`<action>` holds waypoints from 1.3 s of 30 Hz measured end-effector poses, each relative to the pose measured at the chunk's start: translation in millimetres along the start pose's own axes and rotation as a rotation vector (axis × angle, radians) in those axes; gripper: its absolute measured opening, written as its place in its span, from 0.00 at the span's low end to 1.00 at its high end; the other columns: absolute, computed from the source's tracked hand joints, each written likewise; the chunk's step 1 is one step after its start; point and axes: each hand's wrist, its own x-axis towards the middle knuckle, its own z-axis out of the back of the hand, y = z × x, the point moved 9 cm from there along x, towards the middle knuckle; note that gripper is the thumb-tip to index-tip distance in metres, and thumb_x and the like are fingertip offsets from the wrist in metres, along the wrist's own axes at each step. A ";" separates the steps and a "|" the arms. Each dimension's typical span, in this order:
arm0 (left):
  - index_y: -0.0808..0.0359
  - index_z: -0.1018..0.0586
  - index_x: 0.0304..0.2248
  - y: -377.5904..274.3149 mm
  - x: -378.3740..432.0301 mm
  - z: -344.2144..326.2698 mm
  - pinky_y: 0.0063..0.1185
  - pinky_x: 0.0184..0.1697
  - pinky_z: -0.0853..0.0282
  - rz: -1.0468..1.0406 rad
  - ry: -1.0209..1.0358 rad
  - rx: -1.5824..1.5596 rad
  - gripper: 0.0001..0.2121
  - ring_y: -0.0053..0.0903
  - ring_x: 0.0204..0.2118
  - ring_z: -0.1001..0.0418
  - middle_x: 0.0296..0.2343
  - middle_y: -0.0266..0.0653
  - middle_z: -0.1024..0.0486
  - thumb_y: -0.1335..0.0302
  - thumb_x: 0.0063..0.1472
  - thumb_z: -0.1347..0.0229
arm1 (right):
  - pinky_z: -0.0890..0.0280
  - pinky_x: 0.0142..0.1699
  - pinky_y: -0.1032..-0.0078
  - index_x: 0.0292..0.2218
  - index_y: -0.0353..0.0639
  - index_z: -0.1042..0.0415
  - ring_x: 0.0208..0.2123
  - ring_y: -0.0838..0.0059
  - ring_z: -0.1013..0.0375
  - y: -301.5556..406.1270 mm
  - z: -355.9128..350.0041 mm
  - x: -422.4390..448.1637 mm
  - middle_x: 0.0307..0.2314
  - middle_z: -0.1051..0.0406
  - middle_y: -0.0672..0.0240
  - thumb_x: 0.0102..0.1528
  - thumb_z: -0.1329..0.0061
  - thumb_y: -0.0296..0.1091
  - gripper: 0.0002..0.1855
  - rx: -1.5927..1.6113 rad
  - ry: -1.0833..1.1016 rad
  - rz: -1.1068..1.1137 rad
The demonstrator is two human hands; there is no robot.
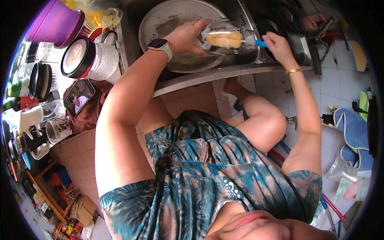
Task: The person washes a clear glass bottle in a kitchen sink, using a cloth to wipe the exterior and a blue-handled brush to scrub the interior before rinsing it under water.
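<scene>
My left hand (189,37), with a watch at the wrist, grips the base end of a clear bottle (229,27), which lies on its side over a large round metal basin (150,22) of sudsy water. A yellow sponge brush head (225,39) is inside the bottle. Its blue handle (260,43) sticks out of the bottle's mouth, and my right hand (277,48) is closed around the handle's end. The basin sits in a stainless steel sink (186,84).
Left of the sink stand a purple container (54,22), a textured jar with a black lid (105,60), a phone (79,97) on a brown cloth (100,93) and several jars. A second sink bowl with dark items (270,15) is at the right. Blue cloth items (354,129) hang by the tiled wall.
</scene>
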 end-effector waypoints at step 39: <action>0.57 0.37 0.59 15.4 -4.4 31.3 0.35 0.55 0.34 0.113 -0.103 0.098 0.45 0.49 0.52 0.32 0.50 0.52 0.31 0.51 0.43 0.31 | 0.41 0.29 0.63 0.26 0.38 0.36 0.23 0.48 0.40 -2.5 1.1 7.1 0.18 0.38 0.53 0.63 0.57 0.45 0.19 -0.210 0.032 -0.051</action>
